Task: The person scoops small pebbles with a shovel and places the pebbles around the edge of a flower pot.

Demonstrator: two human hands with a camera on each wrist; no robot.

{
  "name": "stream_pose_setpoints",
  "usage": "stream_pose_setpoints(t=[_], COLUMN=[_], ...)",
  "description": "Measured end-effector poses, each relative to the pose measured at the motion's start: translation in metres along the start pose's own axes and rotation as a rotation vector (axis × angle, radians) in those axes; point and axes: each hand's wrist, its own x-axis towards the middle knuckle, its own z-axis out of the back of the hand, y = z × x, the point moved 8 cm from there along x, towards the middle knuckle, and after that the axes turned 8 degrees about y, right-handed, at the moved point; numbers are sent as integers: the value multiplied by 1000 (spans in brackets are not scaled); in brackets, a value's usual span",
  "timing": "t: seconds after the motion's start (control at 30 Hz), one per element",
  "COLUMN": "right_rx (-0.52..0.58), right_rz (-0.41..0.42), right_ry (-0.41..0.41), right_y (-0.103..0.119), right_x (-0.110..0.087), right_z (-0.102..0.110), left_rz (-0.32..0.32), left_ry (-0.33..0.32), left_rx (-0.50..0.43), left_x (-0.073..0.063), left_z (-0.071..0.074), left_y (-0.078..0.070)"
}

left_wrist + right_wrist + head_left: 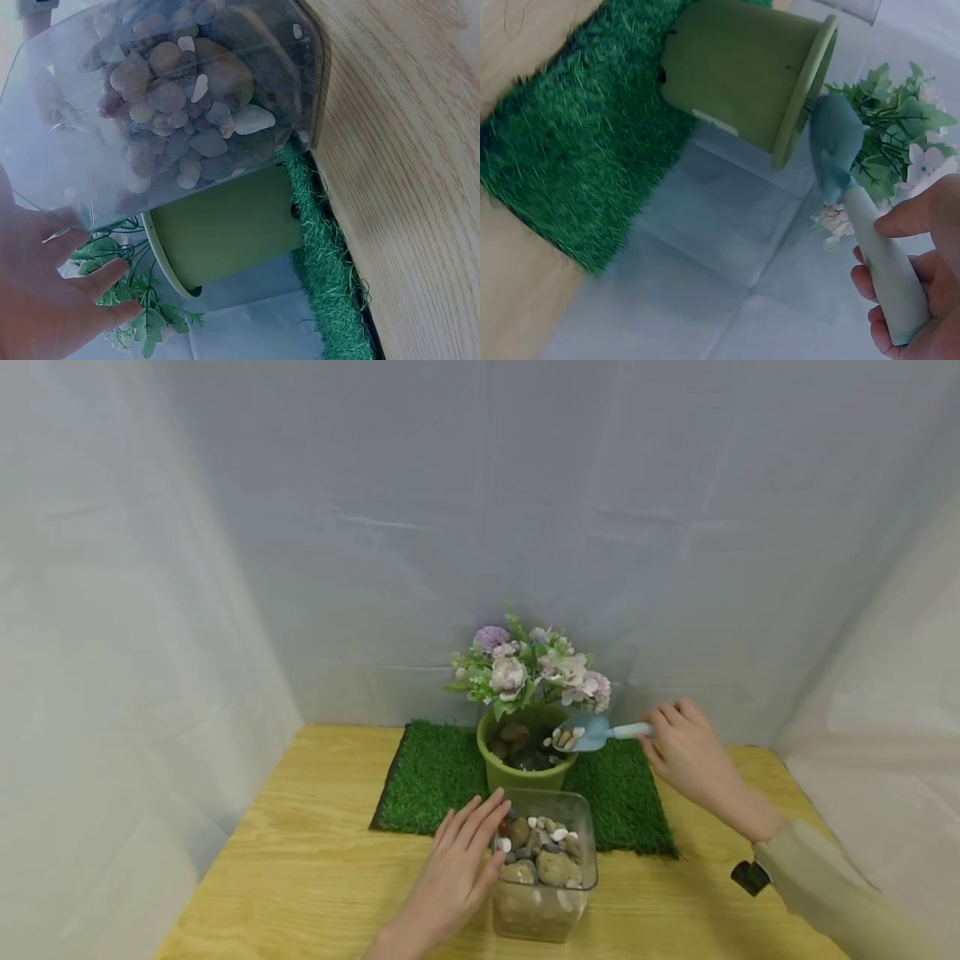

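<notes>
My right hand (693, 760) grips the white handle of a small blue garden trowel (595, 732), also seen in the right wrist view with the fingers wrapped round the handle (885, 259). Several small pebbles (567, 737) lie in its scoop, which is over the right rim of a green flower pot (525, 777). Dark and brown stones (528, 758) lie inside the pot around the flower stems. My left hand (461, 868), fingers extended, rests at the left rim of a clear plastic container (545, 902) filled with mixed stones (172, 97).
Pink, white and purple flowers (510, 677) with green leaves rise from the pot. Underneath is a green artificial grass mat (438, 777) on a wooden table (315, 843). Pale sheeting (420, 527) hangs behind and on both sides. The container stands directly in front of the pot.
</notes>
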Motion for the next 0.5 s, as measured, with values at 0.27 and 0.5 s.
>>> stream_pose_setpoints(t=[0.27, 0.5], right_rx=[-58, -91], right_rz=[14, -6], right_ry=[45, -4], right_y=[1, -4], right_x=[10, 1], right_z=[11, 29], left_rz=[-6, 5], left_ry=[-1, 1], left_rx=[-5, -25], left_x=[0, 0], left_z=[-2, -3], left_y=[-1, 2])
